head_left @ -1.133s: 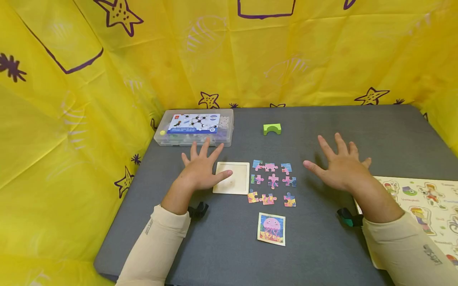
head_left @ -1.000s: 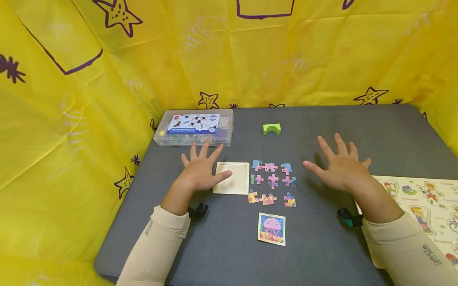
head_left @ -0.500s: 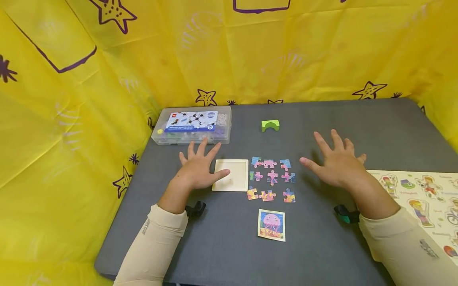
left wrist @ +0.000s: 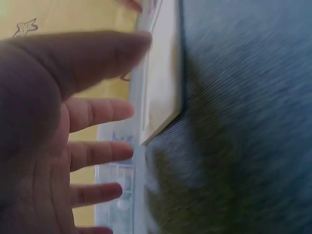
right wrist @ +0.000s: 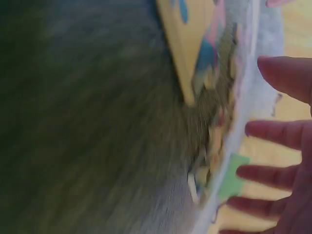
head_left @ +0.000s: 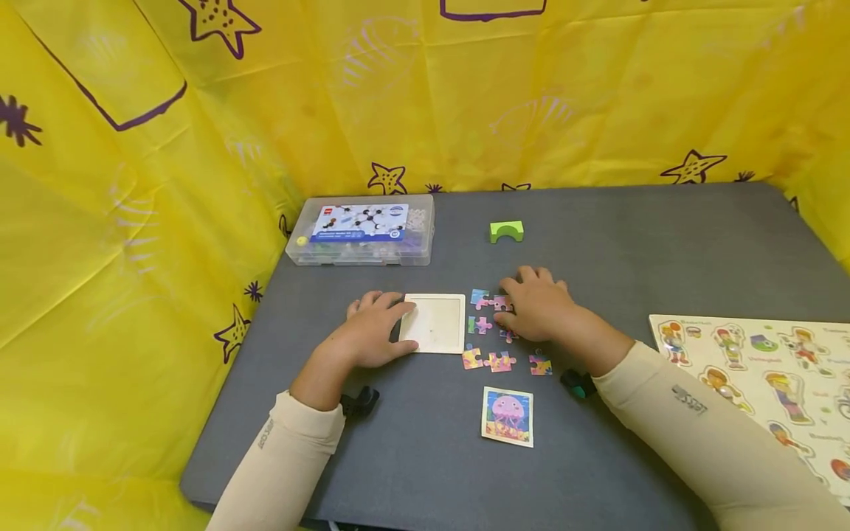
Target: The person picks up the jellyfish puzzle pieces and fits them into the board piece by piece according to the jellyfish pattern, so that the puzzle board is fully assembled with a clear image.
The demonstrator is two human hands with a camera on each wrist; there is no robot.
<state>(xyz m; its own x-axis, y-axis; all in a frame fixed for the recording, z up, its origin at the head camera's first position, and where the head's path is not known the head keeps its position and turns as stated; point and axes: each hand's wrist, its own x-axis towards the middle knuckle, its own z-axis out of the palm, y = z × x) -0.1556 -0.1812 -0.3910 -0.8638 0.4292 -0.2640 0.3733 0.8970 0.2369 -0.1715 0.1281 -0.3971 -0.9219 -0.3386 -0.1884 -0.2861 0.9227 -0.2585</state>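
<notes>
In the head view my left hand (head_left: 368, 332) is at the left side of a square wooden puzzle tray (head_left: 443, 324), thumb and fingertips by its edge. The left wrist view shows that hand's fingers (left wrist: 100, 113) spread, with the tray (left wrist: 163, 73) beyond the thumb. My right hand (head_left: 541, 306) is over the right part of the jigsaw pieces (head_left: 499, 362) and hides some of them. Its fingers (right wrist: 273, 134) look extended in the blurred right wrist view, apart from the pieces (right wrist: 187, 44). Below the pieces lies a jellyfish picture card (head_left: 508, 417).
A clear plastic case (head_left: 361, 230) with a molecule label stands at the back left. Near the back middle is a green arch block (head_left: 507, 231). A wooden board with sports figures (head_left: 750, 369) lies at the right, partly under the right sleeve. Yellow cloth (head_left: 465, 96) surrounds the grey table.
My right hand has moved left from beside the jigsaw pieces to over them. My left hand's fingers have drawn back and bent toward the tray's left edge.
</notes>
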